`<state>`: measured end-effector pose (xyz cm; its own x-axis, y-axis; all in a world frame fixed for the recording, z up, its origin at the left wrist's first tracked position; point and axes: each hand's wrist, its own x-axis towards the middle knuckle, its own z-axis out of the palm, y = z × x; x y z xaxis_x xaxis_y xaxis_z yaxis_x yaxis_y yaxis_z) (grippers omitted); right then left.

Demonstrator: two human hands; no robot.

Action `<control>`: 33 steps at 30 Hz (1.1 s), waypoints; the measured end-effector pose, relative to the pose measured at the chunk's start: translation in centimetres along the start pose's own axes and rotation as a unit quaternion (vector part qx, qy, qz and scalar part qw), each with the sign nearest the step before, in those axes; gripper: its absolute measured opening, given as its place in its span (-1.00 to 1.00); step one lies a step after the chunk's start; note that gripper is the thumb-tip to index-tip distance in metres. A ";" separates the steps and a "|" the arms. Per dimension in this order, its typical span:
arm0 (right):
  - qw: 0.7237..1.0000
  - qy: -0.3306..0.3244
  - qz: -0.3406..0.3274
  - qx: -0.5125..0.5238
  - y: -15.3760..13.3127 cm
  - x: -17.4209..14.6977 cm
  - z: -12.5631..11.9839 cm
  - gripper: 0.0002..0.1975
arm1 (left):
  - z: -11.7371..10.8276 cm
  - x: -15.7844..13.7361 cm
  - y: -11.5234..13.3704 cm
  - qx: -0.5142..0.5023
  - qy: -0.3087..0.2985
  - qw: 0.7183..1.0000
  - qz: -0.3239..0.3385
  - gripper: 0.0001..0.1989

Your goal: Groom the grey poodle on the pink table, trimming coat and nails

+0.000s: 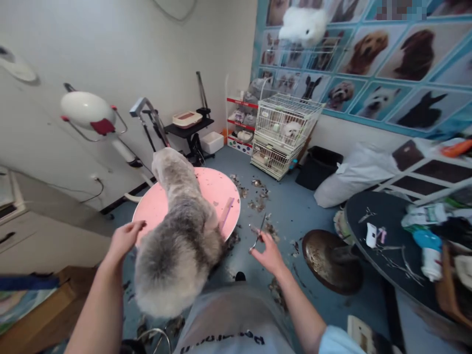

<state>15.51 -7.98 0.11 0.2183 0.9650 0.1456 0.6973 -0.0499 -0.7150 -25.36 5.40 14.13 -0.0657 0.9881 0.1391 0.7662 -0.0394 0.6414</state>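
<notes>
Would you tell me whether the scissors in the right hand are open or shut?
Cannot tell: the scissors in the right hand show only as one thin blurred line, with blades too small to separate.

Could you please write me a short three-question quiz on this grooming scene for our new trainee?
1. True or false: the right hand holds scissors.
2. What lies on the pink table beside the grey dog? A comb, B towel, C bowl.
3. Which hand hovers open by the dog's flank?

Key: 1 true. 2 A, the comb. 3 The left hand.
</notes>
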 end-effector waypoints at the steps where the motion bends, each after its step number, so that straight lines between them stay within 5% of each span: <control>1: 0.999 0.021 -0.022 -0.032 -1.1 0.8 -1.0 -0.40 | -0.4 1.1 0.0 -0.024 0.025 0.999 -0.005 -0.64; 3: 0.991 0.065 -0.066 -0.098 -3.7 2.0 -2.9 -0.37 | -1.0 2.5 1.6 -0.088 0.025 0.995 0.038 -0.68; 5: 0.976 0.106 -0.103 -0.159 -6.8 2.4 -4.6 -0.36 | -0.6 3.1 5.2 -0.131 -0.080 0.975 0.163 -0.70; 8: 0.948 0.146 -0.116 -0.257 -12.0 1.6 -6.4 -0.35 | 1.5 3.1 11.8 -0.129 -0.289 0.890 0.329 -0.70; 10: 0.929 0.156 -0.089 -0.324 -15.4 0.1 -6.9 -0.36 | 3.1 2.7 15.0 -0.125 -0.373 0.844 0.365 -0.63; 14: 0.899 0.160 -0.004 -0.409 -20.6 -3.8 -6.1 -0.34 | 5.4 1.8 17.0 -0.128 -0.528 0.730 0.416 -0.63; 16: 0.886 0.164 0.041 -0.431 -22.2 -5.9 -5.2 -0.34 | 6.1 1.4 17.2 -0.127 -0.546 0.708 0.429 -0.68; 21: 0.862 0.189 0.140 -0.450 -24.3 -10.0 -4.4 -0.34 | 8.8 -0.4 18.8 -0.169 -0.463 0.744 0.451 -0.63; 26: 0.831 0.205 0.200 -0.476 -24.2 -11.7 -5.0 -0.31 | 11.3 -3.3 20.7 -0.116 -0.618 0.606 0.486 -0.50; 27: 0.827 0.202 0.206 -0.483 -24.1 -11.8 -5.1 -0.31 | 11.6 -3.9 20.9 -0.111 -0.624 0.605 0.483 -0.52; 31: 0.813 0.173 0.232 -0.505 -23.6 -11.5 -5.7 -0.32 | 12.8 -5.2 22.1 -0.199 -0.540 0.687 0.444 -0.57; 33: 0.810 0.160 0.244 -0.509 -23.2 -11.0 -6.2 -0.32 | 13.4 -5.1 22.8 -0.198 -0.557 0.678 0.437 -0.56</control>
<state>1.20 -19.02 19.33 0.6902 0.6581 0.3010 0.6402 -0.7492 0.1700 0.97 1.40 17.94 0.9952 0.0527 0.0829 -0.0455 -0.5009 0.8643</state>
